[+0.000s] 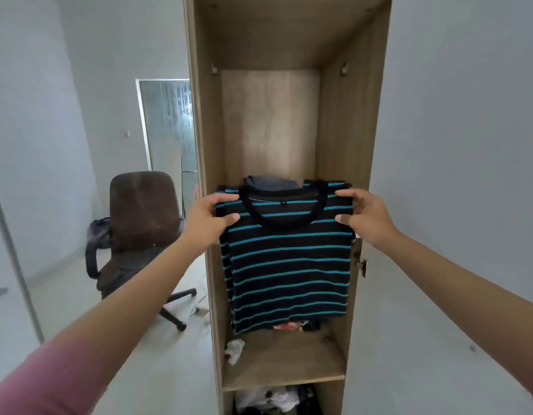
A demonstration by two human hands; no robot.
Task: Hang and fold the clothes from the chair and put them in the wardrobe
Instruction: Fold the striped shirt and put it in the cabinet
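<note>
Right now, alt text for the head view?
Left hand and right hand hold a black, teal-striped T-shirt by its shoulders before an open wooden wardrobe. A brown office chair stands left, behind.

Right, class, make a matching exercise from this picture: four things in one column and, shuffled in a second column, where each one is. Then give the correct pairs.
Things:
1. striped T-shirt
2. office chair
3. white crumpled cloth
4. frosted glass door

Places:
A. on the wardrobe shelf, near its left side
B. in the far wall, behind the chair
C. held up by the left hand and right hand in front of the wardrobe
D. on the floor, left of the wardrobe

Pairs: 1-C, 2-D, 3-A, 4-B
</note>
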